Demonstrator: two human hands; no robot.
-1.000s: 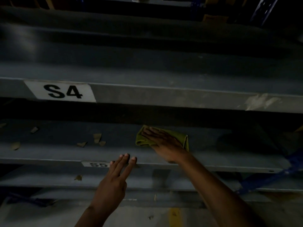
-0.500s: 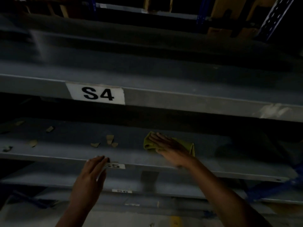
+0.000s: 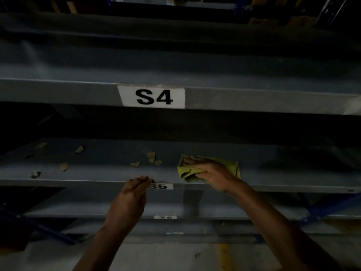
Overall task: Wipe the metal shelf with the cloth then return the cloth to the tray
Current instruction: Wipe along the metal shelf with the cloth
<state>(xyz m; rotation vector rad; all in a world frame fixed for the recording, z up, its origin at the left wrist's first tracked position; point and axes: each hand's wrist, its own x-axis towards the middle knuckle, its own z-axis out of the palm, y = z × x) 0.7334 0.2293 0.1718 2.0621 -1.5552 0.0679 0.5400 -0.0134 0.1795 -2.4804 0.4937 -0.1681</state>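
The left hand [image 3: 130, 198] was nearest, its fingers curled loosely and holding nothing, the fingertips [image 3: 143, 179] at the front edge of the shelf [image 3: 97, 173] just beside the S5 label [image 3: 160, 186]. The right hand [image 3: 213, 174] lay flat on the cloth [image 3: 233, 166], the thumb gripping its bunched fold, near the front edge of the same shelf. To the left of the cloth, small scraps [image 3: 151, 156] lay scattered on the shelf toward its back. Above it, another shelf carried the S4 label [image 3: 153, 97]. The light was dim.
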